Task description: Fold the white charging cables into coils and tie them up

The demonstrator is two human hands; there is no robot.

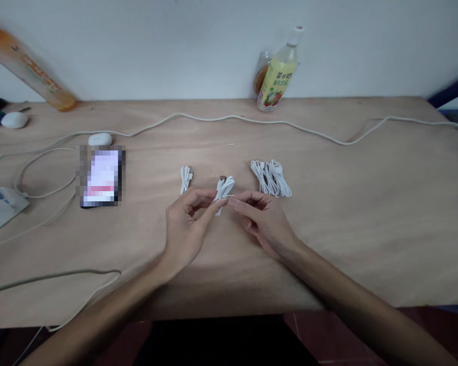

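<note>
Two bare forearms, left [114, 307] and right [351, 282], reach from the near edge over a wooden table [347, 229], angling inward so the hands almost meet at the middle.

Between them, raised slightly in the fingers, is a coiled white cable bundle [224, 188]. It looks light, soft and springy, its smooth coating perhaps a little slippery; the loops would likely spread if squeezed loosely. The waist of the coil seems the best place to hold it, clear of the stiffer connector [223, 178] at its far end.

The left hand [187, 223] does this, thumb and fingers closed around the waist. The right hand [267, 218], palm turned inward, has its thumb and forefinger pinched on what appears to be a thin white tie [231, 195]; its other fingers curl under.

Just beyond, a small white coil [185, 178] lies to the left and a cluster of coiled cables [270, 178] to the right. Farther left is a phone [103, 175]; at the far wall, a yellow-labelled bottle [277, 79].
</note>
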